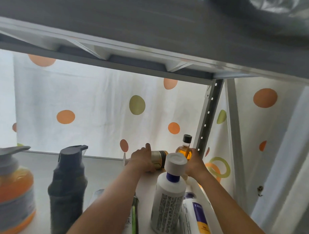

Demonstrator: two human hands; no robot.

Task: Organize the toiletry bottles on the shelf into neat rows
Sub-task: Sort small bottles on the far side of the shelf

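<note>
Soap pump (11, 190): at 8 o'clock, nearest, upright, filled with orange liquid.
Dark bottle (68, 189): at 7 o'clock, upright, contents hidden.
White bottle (168, 198): at 5 o'clock, upright, opaque; a white tube (195, 221) leans just beside it.
Shelf (104, 171): carries all of these.
Left hand (142, 160): farther in, its grip curled round a lying brown bottle (159, 159).
Right hand (195, 163): grip wrapped round an upright amber bottle (184, 151), black-capped, amber liquid inside, at 3 o'clock by the post (209, 115).
</note>
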